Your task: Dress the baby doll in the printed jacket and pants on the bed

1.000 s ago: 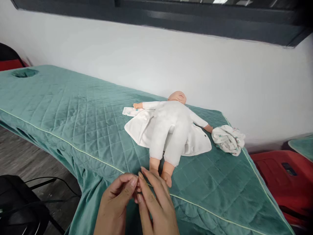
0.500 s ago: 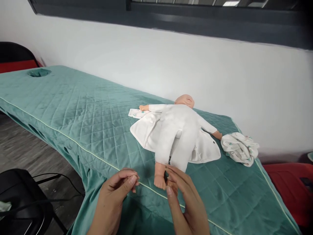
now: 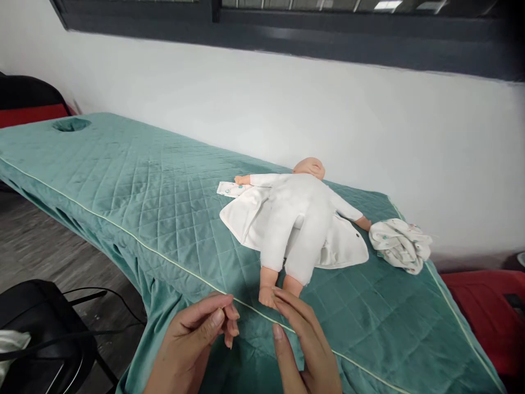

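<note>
A baby doll (image 3: 307, 200) in white clothing lies on its back on the green quilted bed cover (image 3: 172, 219), its feet toward me. Spread out beneath the doll is a white cloth garment (image 3: 346, 243). My left hand (image 3: 197, 334) hovers by the bed's front edge, fingers loosely curled and slightly apart, with nothing visible in it. Close to the doll's feet, my right hand (image 3: 305, 345) has its thumb and fingers apart and holds nothing; its fingertips overlap one foot in view, and I cannot tell if they touch.
A crumpled printed cloth (image 3: 400, 246) lies by the doll's hand on the right. Under its other hand is a flat printed strip of cloth (image 3: 229, 189). The bed has a face hole (image 3: 71, 125) at far left. Around it stand a black chair (image 3: 41, 328) and a red seat (image 3: 479, 317).
Both hands have drawn slightly down toward me, the right one away from the doll's feet. The left fingers have spread a little. The doll and cloths stay in place.
</note>
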Tool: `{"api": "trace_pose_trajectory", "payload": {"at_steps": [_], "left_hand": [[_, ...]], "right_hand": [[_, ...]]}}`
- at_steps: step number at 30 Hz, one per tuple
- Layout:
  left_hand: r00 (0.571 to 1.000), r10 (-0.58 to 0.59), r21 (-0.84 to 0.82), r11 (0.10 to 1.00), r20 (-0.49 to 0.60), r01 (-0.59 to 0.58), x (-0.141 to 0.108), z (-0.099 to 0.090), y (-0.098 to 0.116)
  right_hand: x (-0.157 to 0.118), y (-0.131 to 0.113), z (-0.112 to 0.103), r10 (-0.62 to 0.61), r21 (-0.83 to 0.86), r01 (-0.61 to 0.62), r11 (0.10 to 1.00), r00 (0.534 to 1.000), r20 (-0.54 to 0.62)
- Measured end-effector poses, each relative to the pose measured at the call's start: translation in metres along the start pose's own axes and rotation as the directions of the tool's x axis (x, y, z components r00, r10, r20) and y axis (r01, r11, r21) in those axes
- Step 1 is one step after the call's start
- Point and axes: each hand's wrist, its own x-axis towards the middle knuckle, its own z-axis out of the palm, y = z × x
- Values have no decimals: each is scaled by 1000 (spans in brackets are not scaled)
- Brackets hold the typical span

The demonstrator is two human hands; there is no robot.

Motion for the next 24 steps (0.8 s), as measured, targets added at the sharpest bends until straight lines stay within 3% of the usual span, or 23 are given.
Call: {"api": "trace_pose_trajectory", "payload": {"at_steps": [6,18,24], "left_hand": [[998,-49,-6,999,30,49,-3,0,-1],[999,-33,0,999,14,33,2,-2,-7],[992,-110,-133,984,57,116,0,-4,-9]], "right_hand": [[-16,7,5,-21,-31,20,999,1000,-17],[-39,26,21,-64,-23,62,998,994,-86],[-49,27,25,-49,-35,45,998,992,-114]]}}
